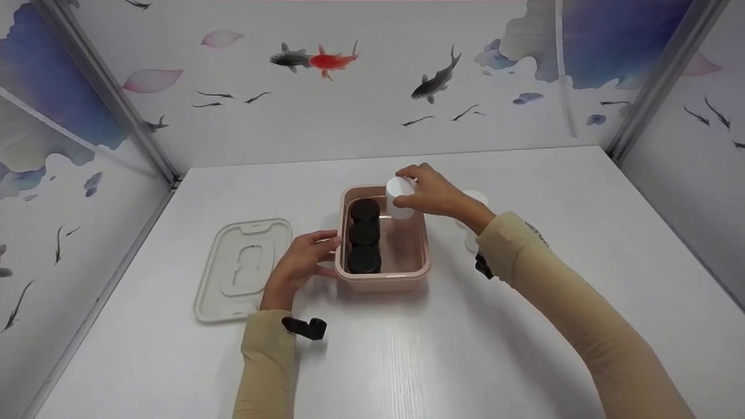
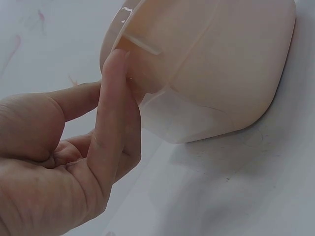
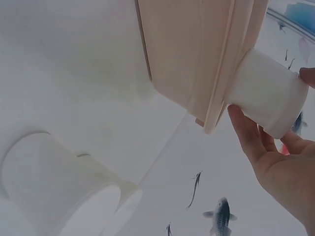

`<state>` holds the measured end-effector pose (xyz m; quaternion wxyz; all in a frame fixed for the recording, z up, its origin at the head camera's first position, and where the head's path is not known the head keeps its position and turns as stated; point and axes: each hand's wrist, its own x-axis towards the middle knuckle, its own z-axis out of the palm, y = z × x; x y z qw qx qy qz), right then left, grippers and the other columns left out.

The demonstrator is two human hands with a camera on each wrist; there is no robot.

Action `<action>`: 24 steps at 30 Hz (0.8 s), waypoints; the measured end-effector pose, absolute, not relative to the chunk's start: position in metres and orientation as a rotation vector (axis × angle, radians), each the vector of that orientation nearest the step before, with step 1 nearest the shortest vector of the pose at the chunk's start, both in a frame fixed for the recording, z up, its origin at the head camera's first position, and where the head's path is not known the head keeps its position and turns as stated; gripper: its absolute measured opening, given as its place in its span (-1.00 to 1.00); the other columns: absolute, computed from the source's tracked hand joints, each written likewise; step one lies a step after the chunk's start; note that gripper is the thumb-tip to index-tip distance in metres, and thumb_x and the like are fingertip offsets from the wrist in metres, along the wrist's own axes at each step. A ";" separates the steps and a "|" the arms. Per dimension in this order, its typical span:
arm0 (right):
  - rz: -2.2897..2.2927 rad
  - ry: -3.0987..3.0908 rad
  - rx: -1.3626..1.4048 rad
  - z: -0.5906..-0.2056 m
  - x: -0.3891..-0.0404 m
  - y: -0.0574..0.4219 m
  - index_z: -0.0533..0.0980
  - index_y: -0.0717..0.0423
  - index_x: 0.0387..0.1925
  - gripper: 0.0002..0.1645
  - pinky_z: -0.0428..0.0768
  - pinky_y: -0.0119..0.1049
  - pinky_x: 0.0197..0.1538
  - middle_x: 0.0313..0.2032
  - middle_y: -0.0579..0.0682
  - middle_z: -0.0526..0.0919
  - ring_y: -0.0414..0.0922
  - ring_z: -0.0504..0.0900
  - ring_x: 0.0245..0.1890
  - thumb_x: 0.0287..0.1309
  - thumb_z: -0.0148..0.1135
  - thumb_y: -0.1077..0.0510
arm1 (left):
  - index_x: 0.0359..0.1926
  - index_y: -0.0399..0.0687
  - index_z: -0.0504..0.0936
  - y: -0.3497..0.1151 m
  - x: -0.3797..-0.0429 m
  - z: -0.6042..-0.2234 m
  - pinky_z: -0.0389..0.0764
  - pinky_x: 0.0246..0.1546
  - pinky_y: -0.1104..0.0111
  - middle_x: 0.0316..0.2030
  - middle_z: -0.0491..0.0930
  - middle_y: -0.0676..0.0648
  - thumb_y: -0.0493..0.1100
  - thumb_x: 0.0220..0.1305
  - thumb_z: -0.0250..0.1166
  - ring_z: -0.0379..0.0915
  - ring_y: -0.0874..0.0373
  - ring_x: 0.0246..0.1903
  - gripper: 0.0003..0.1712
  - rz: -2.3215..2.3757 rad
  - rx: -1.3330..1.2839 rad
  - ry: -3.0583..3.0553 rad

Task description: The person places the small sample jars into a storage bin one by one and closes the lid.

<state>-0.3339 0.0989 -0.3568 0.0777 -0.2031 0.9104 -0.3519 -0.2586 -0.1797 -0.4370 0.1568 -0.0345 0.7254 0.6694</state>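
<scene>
A pink plastic storage box (image 1: 384, 283) sits mid-table. Its left side holds a row of three round black-topped containers (image 1: 365, 234). My left hand (image 1: 300, 265) is at the box's left wall, thumb and fingers pinching the rim, as the left wrist view (image 2: 74, 152) shows. My right hand (image 1: 433, 192) grips a white cylindrical jar (image 1: 400, 201) between thumb and fingers. That jar is over the box's back right corner, its lower part within the opening. In the right wrist view, the jar (image 3: 266, 91) overlaps the rim and has a wider band at one end.
To the left lies a pale rectangular lid (image 1: 241, 270), partly behind my left hand. Beyond my right wrist stand two more white jars (image 3: 59, 182), mostly hidden by the sleeve in the head view. A patterned wall (image 1: 372, 116) with fish bounds the table at the back.
</scene>
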 end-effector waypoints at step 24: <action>-0.668 2.828 -0.655 -0.362 -0.349 0.075 0.41 0.32 0.32 -0.19 0.60 0.06 0.22 0.21 0.34 0.42 0.15 0.50 0.11 0.09 0.45 0.05 | 0.33 -0.14 0.48 -0.178 -0.258 -0.434 0.78 -0.35 0.28 0.12 0.62 -0.24 -0.08 0.46 0.22 0.68 0.07 -0.08 -0.50 1.916 -0.113 2.087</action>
